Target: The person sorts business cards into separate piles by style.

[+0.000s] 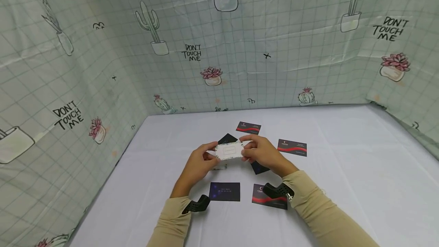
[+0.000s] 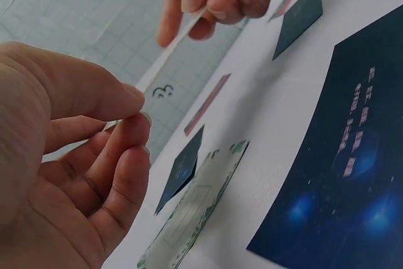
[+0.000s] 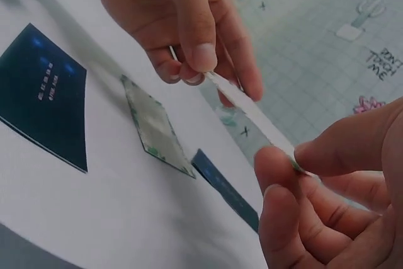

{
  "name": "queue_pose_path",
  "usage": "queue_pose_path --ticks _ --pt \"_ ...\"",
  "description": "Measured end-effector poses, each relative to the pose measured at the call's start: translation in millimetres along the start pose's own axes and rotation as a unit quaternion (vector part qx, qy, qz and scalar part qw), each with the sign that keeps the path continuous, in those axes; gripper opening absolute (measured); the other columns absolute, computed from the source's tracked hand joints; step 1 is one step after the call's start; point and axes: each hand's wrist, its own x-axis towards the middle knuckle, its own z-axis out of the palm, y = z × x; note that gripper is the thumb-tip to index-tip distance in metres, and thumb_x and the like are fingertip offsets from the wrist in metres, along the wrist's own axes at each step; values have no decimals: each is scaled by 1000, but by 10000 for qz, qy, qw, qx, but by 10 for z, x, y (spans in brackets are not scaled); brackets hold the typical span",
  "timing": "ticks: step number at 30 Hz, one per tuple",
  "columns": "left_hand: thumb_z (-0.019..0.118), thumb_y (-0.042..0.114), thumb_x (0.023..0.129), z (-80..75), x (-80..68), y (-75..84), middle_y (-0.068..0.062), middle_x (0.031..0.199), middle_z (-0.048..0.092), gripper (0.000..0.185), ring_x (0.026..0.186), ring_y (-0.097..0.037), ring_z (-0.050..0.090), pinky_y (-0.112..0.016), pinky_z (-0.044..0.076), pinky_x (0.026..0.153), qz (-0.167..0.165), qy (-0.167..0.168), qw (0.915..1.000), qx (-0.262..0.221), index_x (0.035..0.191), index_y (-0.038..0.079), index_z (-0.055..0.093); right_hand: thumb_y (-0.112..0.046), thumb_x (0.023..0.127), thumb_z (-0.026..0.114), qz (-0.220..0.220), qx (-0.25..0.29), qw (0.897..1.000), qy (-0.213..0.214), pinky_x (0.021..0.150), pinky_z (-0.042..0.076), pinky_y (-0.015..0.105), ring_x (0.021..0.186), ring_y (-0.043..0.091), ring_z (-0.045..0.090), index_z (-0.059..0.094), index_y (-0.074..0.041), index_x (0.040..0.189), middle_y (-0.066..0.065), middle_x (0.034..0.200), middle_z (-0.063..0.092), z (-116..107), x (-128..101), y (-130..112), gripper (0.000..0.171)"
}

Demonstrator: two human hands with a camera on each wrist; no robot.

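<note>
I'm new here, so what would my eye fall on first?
Likely the white card, pinched at its ends by the left hand and right hand above the white tabletop. Dark cards, some red-striped, lie scattered on it. Behind rises a pale gridded cloth printed with cacti and "DON'T TOUCH ME".

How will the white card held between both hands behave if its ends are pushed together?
The white card would likely bow if squeezed, since its edge looks thin. It seems fairly stiff, spanning left hand to right hand without evident sag. Probably light: the hands only pinch its ends.
</note>
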Motion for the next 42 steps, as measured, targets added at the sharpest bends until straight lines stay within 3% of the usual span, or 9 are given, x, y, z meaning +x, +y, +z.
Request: queue_pose_path --ticks 15,28,42 --pt "71 6 86 -158 -43 -74 -14 125 62 56 85 -16 60 -28 47 65 -393 -102 9984 400 140 2 57 0 90 61 272 -98 9993 -244 66 53 31 76 19 69 54 2 138 9 93 73 167 97 27 48" --pt "74 8 85 -306 -79 -123 -10 123 62 55 84 -15 60 -30 47 66 -625 -106 9957 679 137 2 60 3 88 62 168 -137 9994 -278 65 55 30 70 19 67 56 6 136 11 89 67 369 184 34 48" --pt "76 7 80 -333 -70 -168 -12 118 61 59 83 -16 58 -30 46 63 -677 -144 9922 1041 136 0 61 3 86 63 36 -648 9977 -192 57 47 26 64 15 65 59 7 131 9 84 65 488 253 69 45"
